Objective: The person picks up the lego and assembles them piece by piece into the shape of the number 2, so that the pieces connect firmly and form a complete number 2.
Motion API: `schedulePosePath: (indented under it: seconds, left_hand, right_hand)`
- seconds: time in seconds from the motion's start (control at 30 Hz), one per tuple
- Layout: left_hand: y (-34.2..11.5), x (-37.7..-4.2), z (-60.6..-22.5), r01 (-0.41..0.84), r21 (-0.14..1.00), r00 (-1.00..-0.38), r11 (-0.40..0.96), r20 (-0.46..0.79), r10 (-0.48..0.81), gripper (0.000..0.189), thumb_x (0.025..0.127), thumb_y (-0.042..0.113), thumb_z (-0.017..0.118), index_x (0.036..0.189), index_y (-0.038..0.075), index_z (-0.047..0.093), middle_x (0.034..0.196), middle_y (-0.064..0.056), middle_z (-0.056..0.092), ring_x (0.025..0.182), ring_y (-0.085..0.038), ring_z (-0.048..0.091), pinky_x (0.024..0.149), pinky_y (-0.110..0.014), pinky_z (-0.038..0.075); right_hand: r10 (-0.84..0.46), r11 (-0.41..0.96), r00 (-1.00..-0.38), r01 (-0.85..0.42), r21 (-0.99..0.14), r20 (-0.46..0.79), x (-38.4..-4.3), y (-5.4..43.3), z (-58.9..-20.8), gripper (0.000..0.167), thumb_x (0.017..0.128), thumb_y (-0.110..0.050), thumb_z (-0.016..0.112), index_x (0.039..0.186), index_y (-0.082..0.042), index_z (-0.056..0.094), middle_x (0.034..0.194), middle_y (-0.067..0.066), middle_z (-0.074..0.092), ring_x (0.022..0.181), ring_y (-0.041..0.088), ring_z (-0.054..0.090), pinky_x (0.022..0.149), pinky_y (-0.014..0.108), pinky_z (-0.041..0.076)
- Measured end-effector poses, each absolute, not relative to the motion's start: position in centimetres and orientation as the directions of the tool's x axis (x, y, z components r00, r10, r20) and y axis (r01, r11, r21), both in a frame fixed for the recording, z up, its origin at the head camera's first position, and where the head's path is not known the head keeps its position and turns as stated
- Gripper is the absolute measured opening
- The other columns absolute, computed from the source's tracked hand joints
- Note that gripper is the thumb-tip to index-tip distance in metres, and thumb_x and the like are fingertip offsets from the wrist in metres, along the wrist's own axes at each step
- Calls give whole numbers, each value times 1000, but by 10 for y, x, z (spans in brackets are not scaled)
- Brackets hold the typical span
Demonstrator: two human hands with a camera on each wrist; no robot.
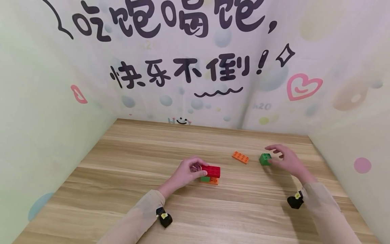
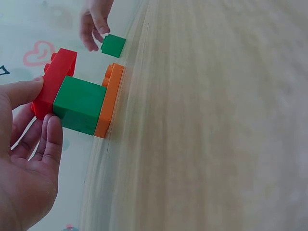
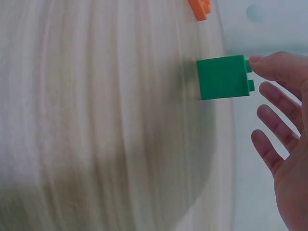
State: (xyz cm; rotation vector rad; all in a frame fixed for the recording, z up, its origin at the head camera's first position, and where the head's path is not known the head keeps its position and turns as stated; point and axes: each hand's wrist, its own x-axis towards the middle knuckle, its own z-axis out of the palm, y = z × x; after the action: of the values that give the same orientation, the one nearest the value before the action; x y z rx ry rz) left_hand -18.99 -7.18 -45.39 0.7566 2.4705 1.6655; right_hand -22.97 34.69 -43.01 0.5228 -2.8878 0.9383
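Observation:
My left hand (image 1: 187, 172) pinches a red brick (image 2: 58, 82) between thumb and fingers. Under one end of the red brick sits a green brick (image 2: 79, 106), which stands on an orange studded plate (image 2: 109, 101); together they form a small stack on the table. Another green brick (image 3: 223, 78), square with studs on top, rests upright on the table to the right. Close to its studded top is my right hand (image 1: 286, 159), fingers spread and loosely bent, not wrapped round the brick. In the right wrist view the thumb is at the studs; whether it touches cannot be told.
A loose orange studded plate (image 1: 240, 157) lies on the wooden table (image 1: 122, 162) between the stack and the single green brick, a little farther back. Printed cloth walls (image 1: 182, 101) stand behind the table and along both sides. Each wrist carries a small black camera (image 1: 165, 218).

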Motion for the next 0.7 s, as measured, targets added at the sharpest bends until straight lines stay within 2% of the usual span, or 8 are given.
schedulePosePath:
  seconds: [0.07, 0.17, 0.3, 0.43, 0.5, 0.7]
  left_hand:
    - [-72, -190, -454, 357, 887, -877, 293, 210, 432, 22, 87, 14, 76, 108, 10, 71, 101, -9, 65, 82, -11, 57, 71, -19, 52]
    - [-72, -190, -454, 357, 888, -876, 291, 211, 433, 23, 87, 14, 76, 108, 10, 71, 101, -9, 65, 82, -11, 57, 71, -19, 52]
    - [-72, -190, -454, 357, 890, -875, 283, 213, 436, 23, 87, 14, 76, 109, 10, 71, 102, -10, 65, 82, -11, 57, 71, -19, 52]
    - [-72, -190, -454, 354, 893, -875, 277, 212, 435, 23, 87, 15, 76, 109, 10, 71, 102, -10, 65, 83, -11, 57, 72, -19, 52]
    - [-72, -190, -455, 352, 893, -876, 280, 209, 434, 23, 87, 14, 76, 109, 10, 71, 102, -9, 65, 83, -11, 57, 72, -19, 53]
    - [-72, -190, -455, 344, 895, -879, 285, 199, 434, 23, 86, 13, 76, 109, 10, 71, 102, -9, 65, 83, -11, 57, 71, -19, 52]
  right_hand:
    - [-288, 751, -945, -324, -575, 156, -229, 348, -434, 48, 88, -14, 73, 133, -5, 56, 135, 22, 57, 117, 43, 54, 90, 51, 48]
    - [-264, 741, -951, -306, -598, 159, -230, 350, -442, 49, 89, -15, 73, 133, -3, 56, 132, 21, 58, 114, 38, 55, 88, 38, 50]
    - [-241, 722, -953, -304, -622, 185, -231, 354, -452, 48, 89, -15, 74, 131, -2, 57, 128, 21, 61, 108, 21, 56, 81, 22, 51]
    - [-234, 697, -952, -305, -649, 196, -231, 357, -459, 48, 89, -14, 74, 131, -1, 57, 126, 21, 62, 100, -3, 53, 80, 19, 51]
    - [-231, 685, -954, -300, -664, 193, -231, 358, -463, 49, 88, -14, 74, 132, -1, 56, 125, 21, 62, 96, -10, 51, 80, 17, 51]
    - [-223, 642, -956, -290, -710, 189, -232, 360, -471, 53, 87, -12, 76, 134, 0, 54, 123, 24, 63, 93, -12, 54, 79, 13, 49]
